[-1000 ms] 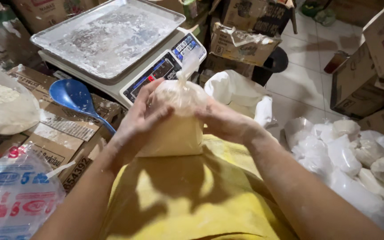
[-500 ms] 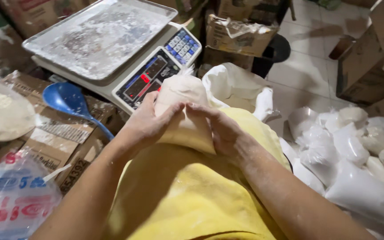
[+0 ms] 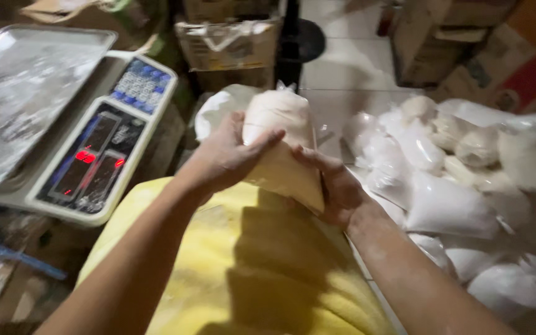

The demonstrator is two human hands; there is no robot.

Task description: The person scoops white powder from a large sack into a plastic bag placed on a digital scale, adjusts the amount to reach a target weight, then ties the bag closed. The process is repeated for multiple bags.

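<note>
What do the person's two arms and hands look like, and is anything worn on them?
Both forearms are bare: no sleeves, gloves, watch or rings show. The left hand and the right hand are dusted with white powder, which also streaks the right forearm. Lower down, yellow cloth covers the person's lap.

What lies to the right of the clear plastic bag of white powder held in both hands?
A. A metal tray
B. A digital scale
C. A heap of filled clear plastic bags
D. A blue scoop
C: the heap of filled clear plastic bags lies on the floor right of the held clear plastic bag of white powder; the tray and scale sit left.
</note>
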